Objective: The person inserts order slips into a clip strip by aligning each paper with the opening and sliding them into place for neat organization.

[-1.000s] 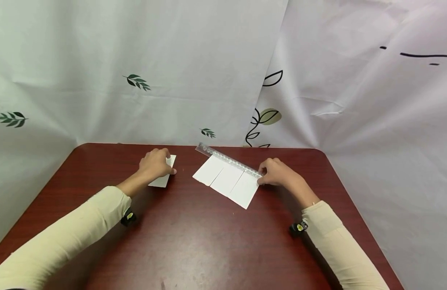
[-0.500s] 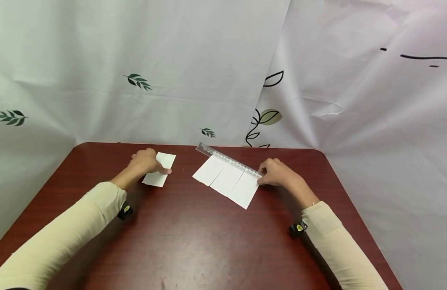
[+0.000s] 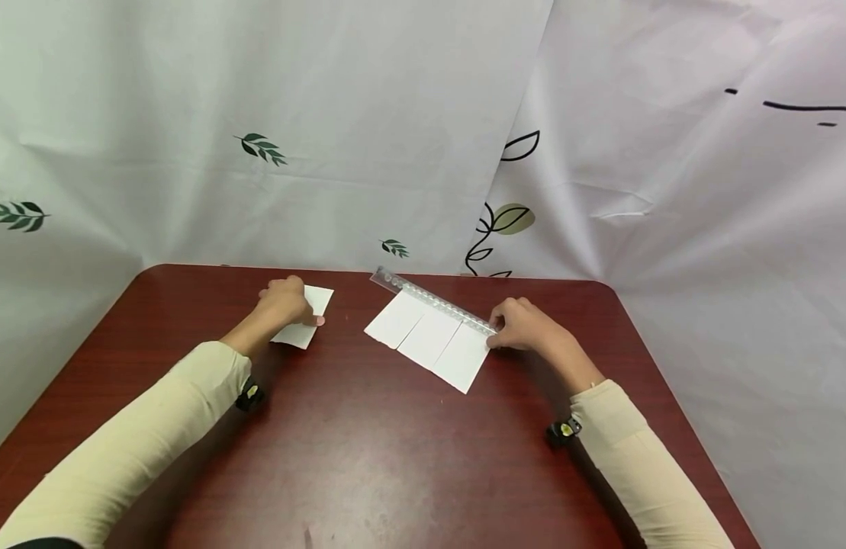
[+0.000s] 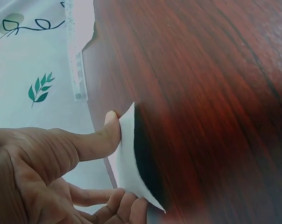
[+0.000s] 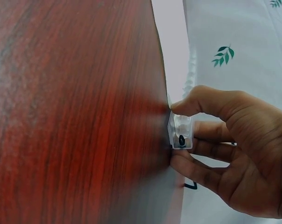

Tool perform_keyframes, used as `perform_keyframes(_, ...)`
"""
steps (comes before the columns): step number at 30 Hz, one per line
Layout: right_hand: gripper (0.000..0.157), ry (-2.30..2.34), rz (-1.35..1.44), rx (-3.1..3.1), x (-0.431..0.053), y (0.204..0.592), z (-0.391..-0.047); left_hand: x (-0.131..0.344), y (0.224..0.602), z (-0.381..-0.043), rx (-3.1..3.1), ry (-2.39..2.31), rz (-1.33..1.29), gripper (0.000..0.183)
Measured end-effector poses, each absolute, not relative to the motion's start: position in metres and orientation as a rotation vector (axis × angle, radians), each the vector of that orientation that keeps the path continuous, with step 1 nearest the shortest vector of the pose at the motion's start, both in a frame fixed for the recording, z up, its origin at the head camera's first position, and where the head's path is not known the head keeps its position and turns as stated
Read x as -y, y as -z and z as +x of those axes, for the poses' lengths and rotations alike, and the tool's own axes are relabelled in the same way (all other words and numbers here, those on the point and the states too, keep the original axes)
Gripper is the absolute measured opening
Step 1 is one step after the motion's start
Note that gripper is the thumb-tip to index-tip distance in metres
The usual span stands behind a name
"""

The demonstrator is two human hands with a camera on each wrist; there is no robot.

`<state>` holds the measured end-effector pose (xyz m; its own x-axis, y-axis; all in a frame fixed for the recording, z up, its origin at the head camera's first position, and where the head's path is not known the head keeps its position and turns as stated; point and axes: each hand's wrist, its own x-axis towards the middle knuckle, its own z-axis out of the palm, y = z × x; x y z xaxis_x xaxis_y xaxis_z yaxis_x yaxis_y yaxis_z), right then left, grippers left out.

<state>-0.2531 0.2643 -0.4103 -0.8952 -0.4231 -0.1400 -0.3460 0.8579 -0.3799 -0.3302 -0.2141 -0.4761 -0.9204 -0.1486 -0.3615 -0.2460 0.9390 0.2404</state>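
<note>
My left hand (image 3: pixel 282 303) pinches a small white paper piece (image 3: pixel 320 298) on the left of the table. In the left wrist view this paper (image 4: pixel 127 161) bows between thumb and fingers, one edge raised off the wood. Toward the right, my right hand (image 3: pixel 527 326) grips the near end of a clear plastic ruler (image 3: pixel 439 304), fingers around its end in the right wrist view. The ruler lies slantwise along the upper edge of a white sheet (image 3: pixel 429 339), which thin lines divide into three parts. Whether those parts are separate pieces I cannot tell.
Both hands work over a dark red wooden table (image 3: pixel 368 450) with rounded far corners. A pale cloth backdrop (image 3: pixel 340 114) with leaf prints hangs right behind its far edge and along the sides.
The left hand first slid left, uncovering more of the small paper, then came back over it and now bends it. The right hand, ruler and divided sheet have stayed put.
</note>
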Motion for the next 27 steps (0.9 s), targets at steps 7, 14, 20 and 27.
perform_keyframes(7,0.018,0.506,-0.580,-2.814,-0.264,0.411,-0.254,0.200,0.456,-0.316,-2.750,-0.428,-0.326,0.108)
perform_keyframes(14,0.015,0.510,-0.592,-2.818,-0.264,0.411,-0.253,0.179,0.414,-0.274,-2.760,-0.535,-0.328,0.084)
perform_keyframes(20,0.016,0.500,-0.609,-2.827,-0.263,0.410,-0.252,0.177,0.405,-0.260,-2.778,-0.605,-0.248,0.073)
perform_keyframes(27,0.017,0.500,-0.599,-2.828,-0.264,0.410,-0.251,0.212,0.462,-0.301,-2.859,-0.726,-0.046,0.086)
